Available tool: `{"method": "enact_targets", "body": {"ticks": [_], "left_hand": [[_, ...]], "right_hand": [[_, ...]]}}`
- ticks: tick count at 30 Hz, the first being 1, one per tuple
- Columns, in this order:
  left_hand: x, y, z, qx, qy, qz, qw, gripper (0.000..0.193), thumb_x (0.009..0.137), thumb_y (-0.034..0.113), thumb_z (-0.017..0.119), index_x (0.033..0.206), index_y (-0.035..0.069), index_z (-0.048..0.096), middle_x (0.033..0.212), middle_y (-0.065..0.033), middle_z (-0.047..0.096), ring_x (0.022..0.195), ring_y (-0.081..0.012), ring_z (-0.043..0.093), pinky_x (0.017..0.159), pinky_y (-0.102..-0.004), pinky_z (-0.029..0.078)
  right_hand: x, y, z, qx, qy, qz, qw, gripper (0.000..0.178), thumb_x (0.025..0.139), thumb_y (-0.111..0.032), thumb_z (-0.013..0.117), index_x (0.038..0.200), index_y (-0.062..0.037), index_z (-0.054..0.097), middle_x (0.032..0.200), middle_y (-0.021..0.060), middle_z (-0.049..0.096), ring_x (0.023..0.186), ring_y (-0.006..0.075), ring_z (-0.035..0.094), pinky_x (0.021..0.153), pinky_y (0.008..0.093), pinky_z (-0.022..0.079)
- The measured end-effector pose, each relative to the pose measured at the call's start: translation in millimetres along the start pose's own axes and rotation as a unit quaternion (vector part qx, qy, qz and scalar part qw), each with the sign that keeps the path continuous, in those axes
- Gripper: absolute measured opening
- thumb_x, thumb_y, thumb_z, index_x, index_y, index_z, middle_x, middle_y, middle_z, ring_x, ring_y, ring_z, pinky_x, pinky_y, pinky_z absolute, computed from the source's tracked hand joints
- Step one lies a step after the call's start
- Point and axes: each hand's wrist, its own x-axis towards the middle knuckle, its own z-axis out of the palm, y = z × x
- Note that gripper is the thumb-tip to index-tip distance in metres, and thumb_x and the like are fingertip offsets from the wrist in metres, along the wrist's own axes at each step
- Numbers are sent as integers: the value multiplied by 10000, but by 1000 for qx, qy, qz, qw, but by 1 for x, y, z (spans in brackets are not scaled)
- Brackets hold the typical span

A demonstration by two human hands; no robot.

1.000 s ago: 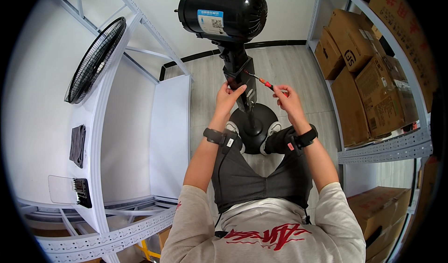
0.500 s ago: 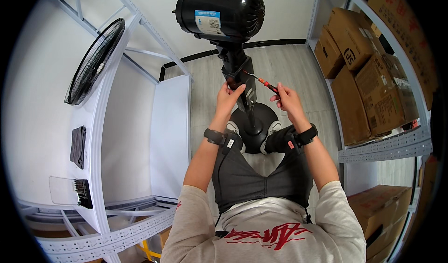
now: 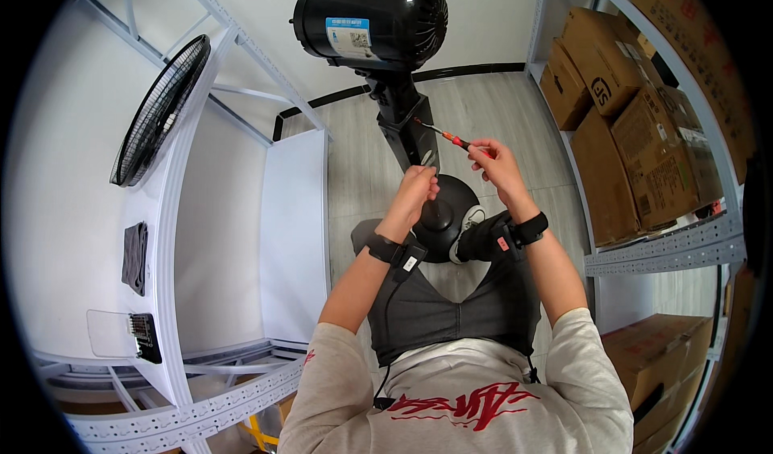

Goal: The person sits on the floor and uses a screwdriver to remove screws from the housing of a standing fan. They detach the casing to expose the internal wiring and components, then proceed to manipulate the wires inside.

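A black pedestal fan without its blades stands before me: motor housing (image 3: 378,19) on top, box-shaped neck (image 3: 405,142) below, round base (image 3: 451,227) on the floor between my feet. My right hand (image 3: 498,168) holds a red and black screwdriver (image 3: 456,140) by its handle. The shaft slants up and left, its tip at the right side of the neck, near the neck's upper part. My left hand (image 3: 415,196) is closed at the neck's lower end, beside the pole; what its fingers hold is hidden.
On the white shelf (image 3: 165,277) at left lie a black fan grille (image 3: 161,112), a folded grey cloth (image 3: 135,258) and a black bit set (image 3: 145,337) with a clear lid. Cardboard boxes (image 3: 608,172) fill the rack at right. A dark-edged wall stands behind the fan.
My left hand has moved down from the neck's middle to its lower end and closed. The fan's top has shifted slightly left. The screwdriver tip stays at the neck.
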Motion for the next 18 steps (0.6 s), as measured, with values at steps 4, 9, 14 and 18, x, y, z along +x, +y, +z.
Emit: {"method": "enact_targets", "body": {"ticks": [4,9,14,18], "left_hand": [[7,9,7,-32,-31,27,999,211,925,120,496,1051,-49,511,907,-101,569,809,-184,602,731,-284,507],[17,9,12,-94,-48,38,994,308,938,64,428,1201,-95,441,1082,-194,567,1013,-277,605,920,-346,498],[23,7,21,-173,-47,55,982,352,951,46,396,1259,-122,374,1186,-253,514,1137,-318,543,1017,-368,445],[33,2,23,-229,-47,68,970,333,983,125,411,1218,-112,403,1187,-248,514,1144,-316,538,1024,-376,438]], "right_hand": [[-5,1,2,2,29,-71,997,242,828,-111,670,1051,-43,607,797,1,620,676,66,579,514,203,408],[-11,3,-1,7,40,-68,997,264,807,-68,663,1063,-35,610,792,6,620,672,69,579,512,207,427],[-17,4,-8,1,44,-71,997,263,800,-59,660,1058,-29,616,777,9,622,662,66,576,505,207,438],[-26,4,-13,13,37,-72,997,255,799,-63,667,1048,-30,621,777,5,615,652,64,573,499,205,438]]}}
